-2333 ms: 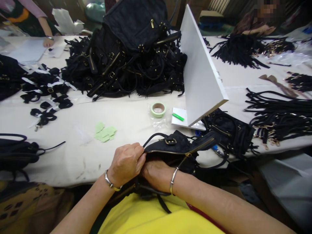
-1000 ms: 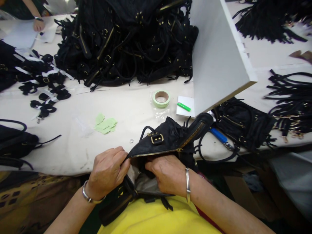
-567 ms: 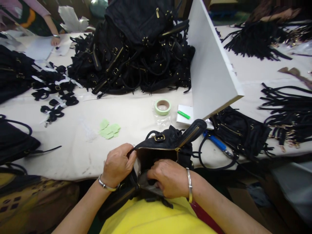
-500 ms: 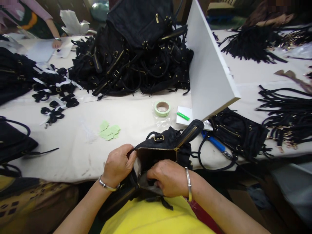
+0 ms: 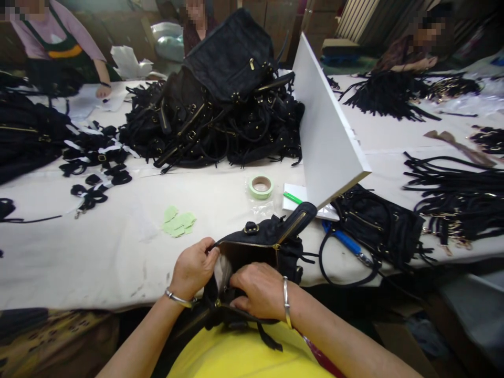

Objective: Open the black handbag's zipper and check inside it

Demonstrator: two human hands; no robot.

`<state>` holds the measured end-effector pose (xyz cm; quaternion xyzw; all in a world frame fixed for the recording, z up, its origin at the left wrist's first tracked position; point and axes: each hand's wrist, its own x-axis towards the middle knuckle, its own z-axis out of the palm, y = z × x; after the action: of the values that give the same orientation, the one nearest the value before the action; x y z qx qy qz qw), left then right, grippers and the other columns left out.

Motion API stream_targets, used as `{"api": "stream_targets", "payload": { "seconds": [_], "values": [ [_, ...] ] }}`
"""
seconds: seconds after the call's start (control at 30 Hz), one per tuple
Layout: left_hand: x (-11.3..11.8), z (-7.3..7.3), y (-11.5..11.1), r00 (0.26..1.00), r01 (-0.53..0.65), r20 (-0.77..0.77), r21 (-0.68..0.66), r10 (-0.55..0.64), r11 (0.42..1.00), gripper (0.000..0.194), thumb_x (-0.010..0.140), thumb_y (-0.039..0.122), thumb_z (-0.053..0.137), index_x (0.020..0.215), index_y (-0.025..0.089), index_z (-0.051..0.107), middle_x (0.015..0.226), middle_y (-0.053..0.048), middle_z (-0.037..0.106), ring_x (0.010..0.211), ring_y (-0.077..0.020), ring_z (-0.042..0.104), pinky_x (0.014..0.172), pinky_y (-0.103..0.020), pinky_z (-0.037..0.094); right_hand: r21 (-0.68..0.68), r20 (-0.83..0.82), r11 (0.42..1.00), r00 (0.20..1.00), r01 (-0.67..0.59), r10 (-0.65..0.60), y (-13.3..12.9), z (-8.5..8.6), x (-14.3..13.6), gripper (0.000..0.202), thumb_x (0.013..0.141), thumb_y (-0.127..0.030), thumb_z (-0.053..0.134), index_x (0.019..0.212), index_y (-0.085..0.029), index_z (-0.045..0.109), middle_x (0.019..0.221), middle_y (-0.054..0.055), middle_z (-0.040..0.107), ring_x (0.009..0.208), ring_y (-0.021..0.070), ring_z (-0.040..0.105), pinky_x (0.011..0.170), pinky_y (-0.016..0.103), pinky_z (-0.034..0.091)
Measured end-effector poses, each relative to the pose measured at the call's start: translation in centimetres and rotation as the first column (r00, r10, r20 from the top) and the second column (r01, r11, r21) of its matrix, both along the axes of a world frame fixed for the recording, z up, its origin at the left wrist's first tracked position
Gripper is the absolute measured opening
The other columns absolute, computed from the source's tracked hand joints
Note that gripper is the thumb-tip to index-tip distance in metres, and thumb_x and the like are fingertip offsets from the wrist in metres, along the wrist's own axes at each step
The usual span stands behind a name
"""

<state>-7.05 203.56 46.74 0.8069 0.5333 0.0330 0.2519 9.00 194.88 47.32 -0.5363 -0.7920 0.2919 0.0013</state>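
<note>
A black handbag with a brass zipper lies open at the table's front edge, against my yellow apron. My left hand pinches the bag's left rim between thumb and fingers. Inside the opening is my right hand, its fingers curled down toward the pale lining. The tips of those fingers are hidden, so whatever they may hold does not show. A zipper end tab sticks up at the bag's right side.
Beyond the bag lie a roll of green tape and green tape pieces. A white board stands upright beside a heap of black bags. Right are another bag, a blue-handled tool and black straps. Several people sit or stand across the table.
My view has tilted up slightly, showing more of the people opposite. My right hand has shifted left and a bit deeper inside the bag; my left hand keeps its hold on the rim.
</note>
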Motion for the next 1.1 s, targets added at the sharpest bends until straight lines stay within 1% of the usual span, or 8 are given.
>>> {"api": "stream_targets", "payload": {
  "seconds": [0.07,0.17,0.37,0.53,0.63,0.87,1.0,1.1],
  "values": [
    [0.0,-0.2,0.0,0.999,-0.024,0.03,-0.026,0.025,0.999,0.025,0.09,0.031,0.04,0.073,0.02,0.055,0.057,0.003,0.05,0.055,-0.0148,0.046,0.058,-0.027,0.027,0.038,0.035,0.999,0.999,-0.009,0.008,0.0,-0.4,-0.6,0.025,0.081,-0.04,0.067,0.081,-0.016,0.072,0.082,0.012,0.072,0.082,0.0256,0.068,0.066,0.03,0.045],
    [0.0,-0.5,-0.1,0.997,-0.049,0.059,-0.061,0.053,0.997,0.025,0.09,0.032,0.039,0.076,0.02,0.057,0.06,0.003,0.052,0.057,-0.0147,0.048,0.059,-0.027,0.028,0.079,0.051,0.997,0.998,0.022,-0.026,0.0,-0.9,-1.1,0.025,0.086,-0.035,0.062,0.077,-0.015,0.073,0.078,0.013,0.071,0.082,0.0244,0.067,0.07,0.031,0.045],
    [0.1,-0.6,-0.5,0.995,-0.047,0.08,-0.07,0.052,0.996,0.024,0.089,0.031,0.039,0.074,0.02,0.055,0.06,0.002,0.05,0.059,-0.0154,0.047,0.061,-0.028,0.027,0.066,0.018,0.998,1.0,0.017,-0.018,-0.1,-1.7,-1.0,0.028,0.089,-0.035,0.059,0.073,-0.017,0.072,0.07,0.011,0.072,0.071,0.0227,0.068,0.073,0.033,0.043],
    [0.2,-0.6,-0.5,0.997,-0.024,0.072,-0.054,0.028,0.998,0.023,0.089,0.03,0.038,0.077,0.02,0.055,0.062,0.001,0.052,0.061,-0.0167,0.049,0.062,-0.029,0.028,0.158,0.016,0.986,0.999,0.047,-0.05,0.1,-2.2,-0.9,0.022,0.086,-0.02,0.055,0.07,-0.016,0.07,0.07,0.011,0.072,0.07,0.0219,0.067,0.075,0.034,0.042],
    [0.1,-0.6,-0.5,0.999,0.009,0.04,-0.035,-0.008,0.999,0.023,0.09,0.03,0.038,0.079,0.02,0.055,0.061,0.001,0.052,0.06,-0.0173,0.049,0.062,-0.029,0.027,0.183,0.028,0.981,0.997,0.069,-0.076,-0.1,-2.2,-0.9,0.022,0.086,-0.019,0.054,0.07,-0.016,0.07,0.07,0.012,0.071,0.07,0.0216,0.066,0.074,0.033,0.043],
    [0.0,-0.6,-0.6,0.994,0.073,-0.08,-0.003,-0.073,0.997,0.021,0.091,0.028,0.039,0.086,0.02,0.058,0.071,-0.003,0.062,0.072,-0.0211,0.059,0.067,-0.031,0.032,0.195,0.104,0.949,0.957,0.249,-0.272,0.0,-1.7,0.0,0.021,0.087,-0.016,0.051,0.078,-0.016,0.07,0.072,0.011,0.071,0.068,0.0232,0.067,0.059,0.03,0.041],
    [0.2,-0.6,-1.0,0.984,0.134,-0.123,0.023,-0.131,0.991,0.02,0.092,0.027,0.041,0.09,0.019,0.059,0.075,-0.004,0.064,0.078,-0.0229,0.062,0.07,-0.032,0.036,0.242,0.139,0.894,0.898,0.377,-0.417,1.0,-1.8,0.8,0.024,0.088,-0.011,0.048,0.083,-0.015,0.071,0.078,0.013,0.072,0.074,0.0248,0.069,0.064,0.03,0.044],
    [0.3,-0.7,-1.3,0.981,0.172,-0.109,0.089,-0.161,0.981,0.017,0.092,0.027,0.044,0.089,0.02,0.06,0.074,-0.004,0.065,0.077,-0.0225,0.062,0.069,-0.031,0.038,0.273,0.152,0.848,0.85,0.454,-0.504,1.7,-2.2,1.1,0.024,0.087,-0.008,0.049,0.085,-0.014,0.072,0.076,0.014,0.071,0.071,0.0246,0.068,0.063,0.031,0.046]
  ]
}}
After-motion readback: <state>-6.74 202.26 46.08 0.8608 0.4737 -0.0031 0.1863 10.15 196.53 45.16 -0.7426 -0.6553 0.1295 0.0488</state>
